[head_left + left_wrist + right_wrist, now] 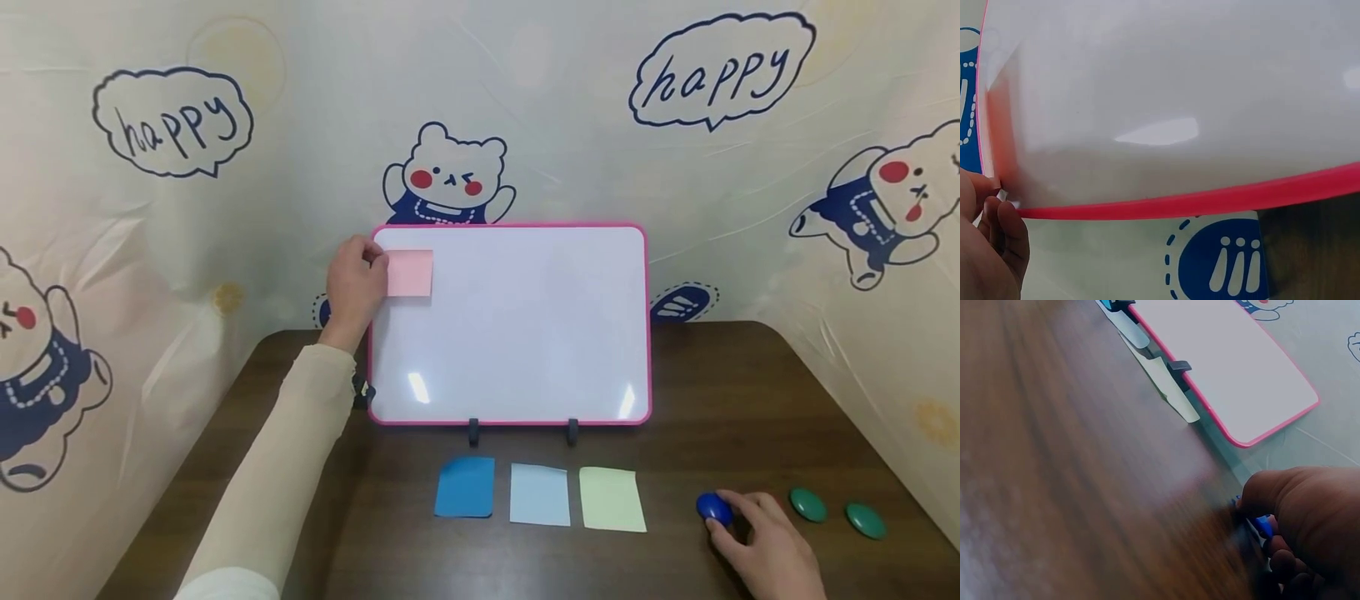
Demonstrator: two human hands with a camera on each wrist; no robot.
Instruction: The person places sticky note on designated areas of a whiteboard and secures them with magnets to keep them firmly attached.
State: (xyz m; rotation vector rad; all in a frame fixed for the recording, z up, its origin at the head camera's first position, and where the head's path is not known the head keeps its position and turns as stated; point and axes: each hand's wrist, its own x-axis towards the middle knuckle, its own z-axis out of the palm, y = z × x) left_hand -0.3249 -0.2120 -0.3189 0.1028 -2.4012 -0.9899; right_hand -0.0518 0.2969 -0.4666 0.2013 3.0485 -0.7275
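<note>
A pink-framed whiteboard [525,350] stands upright on the brown table [420,558]. My left hand [356,283] holds a pink sticky note [411,273] against the board's upper left corner, thumb on the note's left edge. In the left wrist view the board's pink frame [1210,200] fills the picture and my fingers [997,244] sit at the lower left. My right hand [765,542] rests on the table at the front right, fingers curled round a blue oval magnet [714,508]. The right wrist view shows the blue magnet [1264,523] under my fingers.
Three notes lie before the board: dark blue [465,487], light blue [539,494], pale green [611,498]. Two green magnets [807,504] [866,519] sit right of my right hand. A cartoon-printed cloth [180,125] walls the table on three sides.
</note>
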